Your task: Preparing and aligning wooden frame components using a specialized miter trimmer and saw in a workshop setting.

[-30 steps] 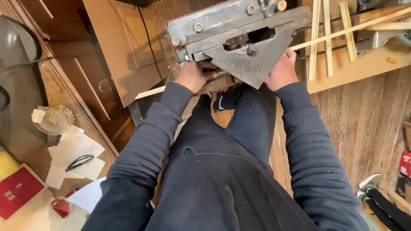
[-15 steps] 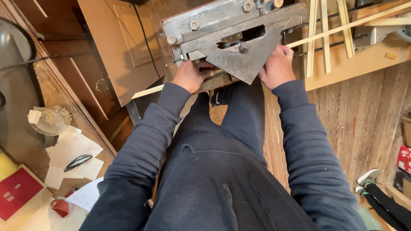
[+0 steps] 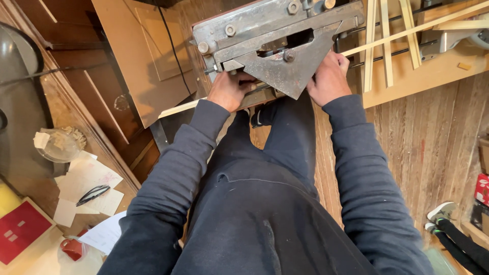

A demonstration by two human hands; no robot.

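A heavy grey metal machine (image 3: 275, 38) with bolts and a triangular plate stands in front of me. My left hand (image 3: 229, 89) is closed around a handle or wooden piece under its left side. My right hand (image 3: 328, 79) grips the right edge of the triangular plate, beside a thin wooden strip (image 3: 407, 31) that runs out to the right. A second pale strip (image 3: 178, 108) sticks out to the left below my left hand. Both arms wear dark blue sleeves.
Brown boards (image 3: 147, 56) lean at the left. Wooden slats (image 3: 387, 46) lie on a plank at the right. A glass table at the left holds papers (image 3: 86, 183), a glass bowl (image 3: 58, 145) and a red book (image 3: 20, 229). Another person's shoe (image 3: 443, 211) shows at lower right.
The view has shifted slightly; both hands stay on the machine in nearly the same grip, the machine sitting a little higher in view.
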